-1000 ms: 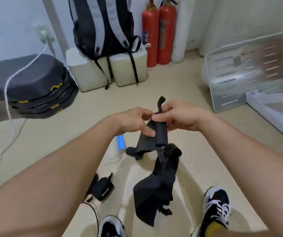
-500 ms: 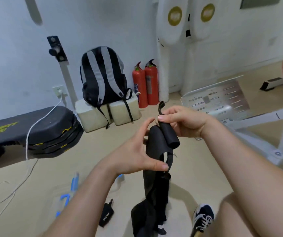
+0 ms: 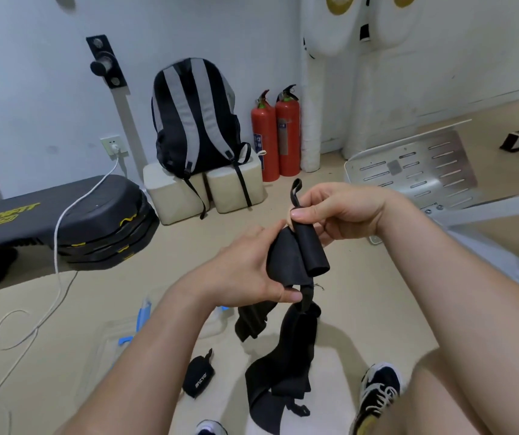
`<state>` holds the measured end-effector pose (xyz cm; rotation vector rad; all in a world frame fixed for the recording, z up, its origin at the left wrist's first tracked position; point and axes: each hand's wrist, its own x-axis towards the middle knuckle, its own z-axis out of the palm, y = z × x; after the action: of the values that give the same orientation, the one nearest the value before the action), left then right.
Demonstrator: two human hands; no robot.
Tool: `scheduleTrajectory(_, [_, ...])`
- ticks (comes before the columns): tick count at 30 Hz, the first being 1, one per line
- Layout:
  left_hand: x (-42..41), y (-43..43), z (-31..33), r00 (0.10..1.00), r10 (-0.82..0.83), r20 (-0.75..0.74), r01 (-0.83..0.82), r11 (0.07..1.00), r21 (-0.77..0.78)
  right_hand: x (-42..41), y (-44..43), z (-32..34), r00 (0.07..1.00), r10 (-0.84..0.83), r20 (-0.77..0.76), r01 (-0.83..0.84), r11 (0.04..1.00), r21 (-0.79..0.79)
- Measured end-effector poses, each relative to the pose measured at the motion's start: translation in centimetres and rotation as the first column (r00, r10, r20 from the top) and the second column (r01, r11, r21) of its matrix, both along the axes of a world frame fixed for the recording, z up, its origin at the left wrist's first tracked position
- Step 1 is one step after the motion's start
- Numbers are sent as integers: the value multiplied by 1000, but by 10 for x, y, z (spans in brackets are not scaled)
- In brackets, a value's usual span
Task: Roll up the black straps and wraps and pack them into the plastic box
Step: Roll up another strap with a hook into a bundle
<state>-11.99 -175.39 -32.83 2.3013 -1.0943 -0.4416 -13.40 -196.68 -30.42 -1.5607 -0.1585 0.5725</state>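
I hold a long black strap (image 3: 286,262) up in front of me with both hands. My right hand (image 3: 339,211) pinches its rolled-up top end, a thin loop sticking up above my thumb. My left hand (image 3: 245,271) grips the wide part just below the roll. The rest of the strap hangs down to the floor (image 3: 283,372). A small rolled black wrap (image 3: 198,376) with white lettering lies on the floor below my left forearm. The clear plastic box (image 3: 132,328) with blue clips sits on the floor, mostly hidden behind my left arm.
A black and grey backpack (image 3: 195,120) leans on two beige blocks (image 3: 233,186) by the wall, beside two red fire extinguishers (image 3: 275,133). Stacked black step platforms (image 3: 101,224) lie left, with a white cable (image 3: 60,246) trailing. A white metal frame (image 3: 408,171) stands right. My shoes (image 3: 377,390) are below.
My head has tilted up, showing more wall. Both hands lifted the strap higher, and my left hand slid from the top down onto the wide part below the roll.
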Motion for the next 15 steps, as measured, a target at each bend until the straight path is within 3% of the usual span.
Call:
scheduleTrajectory(4, [-4,7,6,953,-7,-301,-67,970,-234,1,1,-1,1000,13,13,-14,1000,13])
scheduleTrajectory(9, [-5,9,3,872,8,-489,-228,891,-392,0,-2,-3,1000,23,18,-25,994,109])
scheduleTrajectory(15, [-5,4,2,802,87,-590,-414,793,-446,2,-3,-6,989,140,45,-144,983,118])
